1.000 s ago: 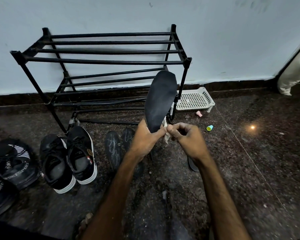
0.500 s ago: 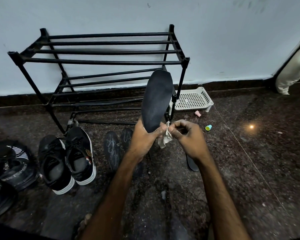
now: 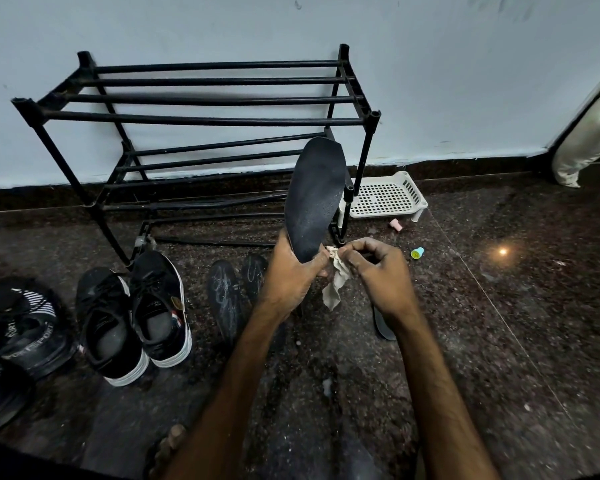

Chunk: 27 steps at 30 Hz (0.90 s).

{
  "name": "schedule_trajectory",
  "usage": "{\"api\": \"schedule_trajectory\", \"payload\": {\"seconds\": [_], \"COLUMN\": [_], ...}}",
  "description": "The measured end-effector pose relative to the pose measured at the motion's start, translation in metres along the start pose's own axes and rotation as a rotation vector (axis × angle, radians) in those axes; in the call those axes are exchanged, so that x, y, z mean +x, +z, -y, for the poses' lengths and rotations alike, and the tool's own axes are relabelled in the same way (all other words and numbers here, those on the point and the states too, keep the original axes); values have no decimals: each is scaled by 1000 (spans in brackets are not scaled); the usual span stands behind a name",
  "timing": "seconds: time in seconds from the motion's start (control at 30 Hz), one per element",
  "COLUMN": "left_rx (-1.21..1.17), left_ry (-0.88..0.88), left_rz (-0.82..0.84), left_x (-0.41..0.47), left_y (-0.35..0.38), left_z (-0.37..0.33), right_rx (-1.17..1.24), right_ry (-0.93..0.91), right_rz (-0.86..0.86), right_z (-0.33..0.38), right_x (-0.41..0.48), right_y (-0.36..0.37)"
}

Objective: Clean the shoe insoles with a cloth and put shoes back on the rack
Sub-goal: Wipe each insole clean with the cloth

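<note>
Insole [image 3: 314, 199] upright before the rack [image 3: 201, 119], cloth [image 3: 336, 282] pinched beside its heel

The left hand [image 3: 288, 282] grips the insole's heel, fingers curled round it, toe end up in front of the rack's right front leg; the right hand [image 3: 378, 275] pinches the cloth between thumb and fingers just beside that heel, the cloth hanging between the hands; shoes [image 3: 132, 317] stand on the floor [image 3: 499, 341] to the left; two more insoles [image 3: 224, 299] lie between them and the left hand.
</note>
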<state>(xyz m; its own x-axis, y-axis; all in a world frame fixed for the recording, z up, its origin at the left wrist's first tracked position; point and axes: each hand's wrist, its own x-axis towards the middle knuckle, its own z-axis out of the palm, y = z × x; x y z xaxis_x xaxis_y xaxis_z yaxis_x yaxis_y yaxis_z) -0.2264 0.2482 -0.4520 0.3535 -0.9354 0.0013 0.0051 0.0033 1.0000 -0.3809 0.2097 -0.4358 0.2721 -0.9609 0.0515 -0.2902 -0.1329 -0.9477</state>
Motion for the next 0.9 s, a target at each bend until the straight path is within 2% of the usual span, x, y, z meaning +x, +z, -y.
{"api": "schedule_trajectory", "payload": {"seconds": [0.23,0.33,0.43,0.5,0.6,0.7,0.8,0.9], "left_rx": [11,-14,-58,-72,-42,-8,137,217], "left_ry": [-7,0,-7,-26,-19,-4,63,84], "left_rz": [-16,-12,-30,-52,-51,-74,-70,-136], "left_x": [-2,-2,-3,-4,-5,-4,-6,-6], "left_y": [4,4,4,3,3,0,0,3], "left_z": [-5,-7,-11,-13,-13,-13,-10,-9], "right_rx": [199,212,259,322,251,146,135,107], "right_ry": [116,166,170,161,113,106,129,138], "right_rz": [-120,-142,-83,42,170,135,45,17], "right_z": [2,4,7,11,15,9,7,6], "right_x": [-2,-3,-4,-4,-7,-4,-1,2], "right_y": [6,8,7,4,-1,-2,-3,-2]}}
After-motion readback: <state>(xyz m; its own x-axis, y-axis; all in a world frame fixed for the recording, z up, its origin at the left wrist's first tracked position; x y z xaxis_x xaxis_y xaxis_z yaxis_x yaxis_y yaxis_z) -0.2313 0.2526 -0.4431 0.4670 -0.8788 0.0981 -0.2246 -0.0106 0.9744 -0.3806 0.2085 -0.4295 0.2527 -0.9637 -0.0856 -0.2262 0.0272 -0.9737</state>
